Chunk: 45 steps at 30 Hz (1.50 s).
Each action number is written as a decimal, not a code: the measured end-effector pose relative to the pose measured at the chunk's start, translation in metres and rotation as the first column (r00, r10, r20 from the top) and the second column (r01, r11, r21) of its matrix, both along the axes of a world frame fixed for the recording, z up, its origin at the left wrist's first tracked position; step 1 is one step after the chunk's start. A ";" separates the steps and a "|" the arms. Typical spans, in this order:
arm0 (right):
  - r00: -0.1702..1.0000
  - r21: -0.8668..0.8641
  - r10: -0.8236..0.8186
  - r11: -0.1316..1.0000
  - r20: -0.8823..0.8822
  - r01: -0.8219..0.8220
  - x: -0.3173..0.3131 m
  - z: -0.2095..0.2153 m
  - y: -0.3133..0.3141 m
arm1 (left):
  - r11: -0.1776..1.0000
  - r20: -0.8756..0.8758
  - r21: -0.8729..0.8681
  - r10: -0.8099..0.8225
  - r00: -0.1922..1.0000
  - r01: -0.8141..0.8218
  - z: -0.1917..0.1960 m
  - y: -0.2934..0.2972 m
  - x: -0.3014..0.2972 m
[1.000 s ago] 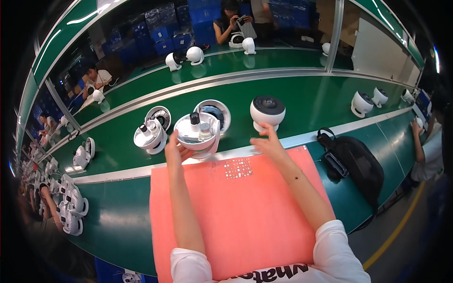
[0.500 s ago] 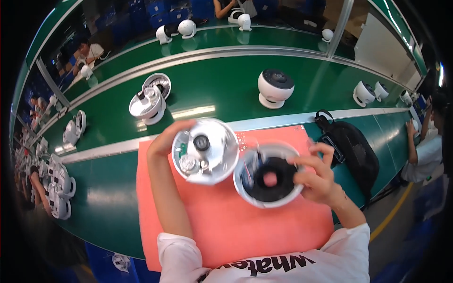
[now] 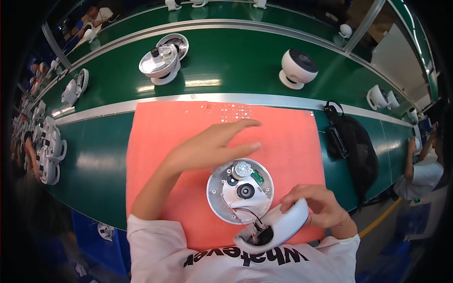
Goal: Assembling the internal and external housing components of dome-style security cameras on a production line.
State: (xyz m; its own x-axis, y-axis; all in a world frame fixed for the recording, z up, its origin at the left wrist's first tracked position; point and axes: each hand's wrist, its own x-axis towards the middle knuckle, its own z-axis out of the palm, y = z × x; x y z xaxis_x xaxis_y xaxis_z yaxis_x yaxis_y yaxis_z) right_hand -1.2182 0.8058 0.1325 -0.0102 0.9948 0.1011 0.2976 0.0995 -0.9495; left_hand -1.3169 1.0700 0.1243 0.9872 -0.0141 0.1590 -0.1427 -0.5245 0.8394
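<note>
My left hand (image 3: 212, 147) stretches over the pink foam mat (image 3: 158, 132) with thumb and fingers apart, holding nothing. Just below it lies a round white housing half (image 3: 215, 200), open side up. Inside are a motor (image 3: 242, 170), a black round lens-like part (image 3: 245, 191) and a small green circuit board (image 3: 257, 177). My right hand (image 3: 318, 205) grips a white cover half (image 3: 295, 221), tilted on edge at the mat's near side. Thin wires (image 3: 250, 211) run between the two halves. Rows of small screws (image 3: 236, 112) lie along the mat's far edge.
A black bag (image 3: 356, 151) lies right of the mat. Beyond a metal rail, the green belt (image 3: 226, 61) carries an opened white device (image 3: 160, 63) and a closed one (image 3: 298, 68). Several white housings (image 3: 49, 151) are stacked at far left. People work at both sides.
The housing half has come down nearer me onto the mat and turned; my left hand has let go of it. My right hand has brought the cover nearer me and tipped it up.
</note>
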 end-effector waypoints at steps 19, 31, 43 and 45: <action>0.949 -0.038 -0.314 0.949 0.010 0.314 -0.041 -0.006 0.079 | 0.834 0.281 0.274 0.407 0.869 -0.479 -0.031 -0.024 -0.138; 0.808 -0.049 -0.264 0.940 0.526 0.339 -0.037 -0.006 0.117 | 0.832 -0.018 0.439 0.386 0.922 -0.339 -0.012 0.010 -0.141; 0.522 0.082 -0.242 0.947 0.818 0.310 -0.064 0.004 0.136 | 0.807 -0.125 0.527 0.382 0.916 -0.265 0.000 0.031 -0.154; 0.357 0.552 -0.544 0.829 0.760 0.089 -0.074 0.008 0.143 | 0.802 -0.115 0.531 0.388 0.915 -0.274 0.000 0.033 -0.158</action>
State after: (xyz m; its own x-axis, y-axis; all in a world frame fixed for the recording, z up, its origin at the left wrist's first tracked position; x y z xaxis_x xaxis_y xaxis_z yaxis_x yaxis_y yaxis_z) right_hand -1.2925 0.9487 0.1403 -0.0088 0.8175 0.5759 0.9980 0.0433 -0.0462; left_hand -1.4745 1.1032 0.1243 0.9541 0.2994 0.0129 0.2630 -0.8572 0.4428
